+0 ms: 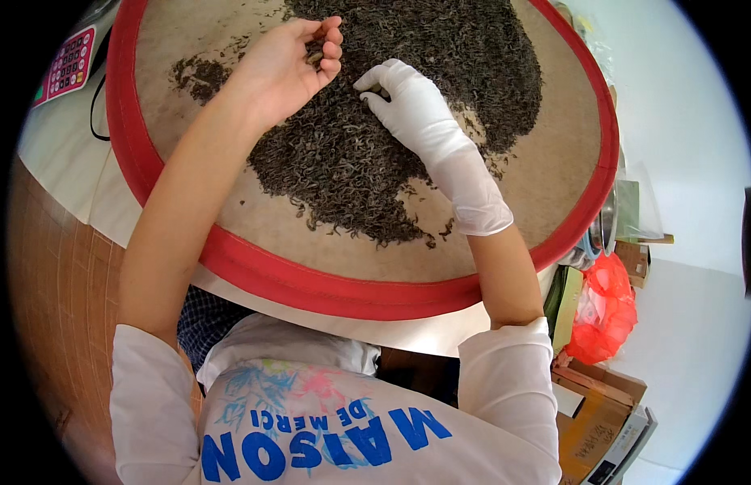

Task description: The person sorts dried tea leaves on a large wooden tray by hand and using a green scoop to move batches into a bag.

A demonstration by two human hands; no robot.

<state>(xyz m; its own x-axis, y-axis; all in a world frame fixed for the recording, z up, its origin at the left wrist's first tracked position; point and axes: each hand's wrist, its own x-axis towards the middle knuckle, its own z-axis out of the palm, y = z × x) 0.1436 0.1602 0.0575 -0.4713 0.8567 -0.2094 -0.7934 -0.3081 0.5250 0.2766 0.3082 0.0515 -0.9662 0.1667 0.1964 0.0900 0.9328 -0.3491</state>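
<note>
Dark, dried, twisted leaves that look like tea (345,163) lie spread over a round tan tray with a red cloth rim (351,297). Bare and palm turned up, my left hand (290,70) is above the left part of the pile, its fingers curled around a few small brownish pieces (315,58). My right hand (405,100), in a white glove, rests at the middle of the leaves. Its thumb and forefinger are bent toward each other, with small greenish-brown bits (380,91) between them.
A pink calculator (69,63) lies on the pale table (66,170) at the left. Along the right side are a metal bowl (608,221), a red plastic bag (603,309) and cardboard boxes (593,418), near a white wall.
</note>
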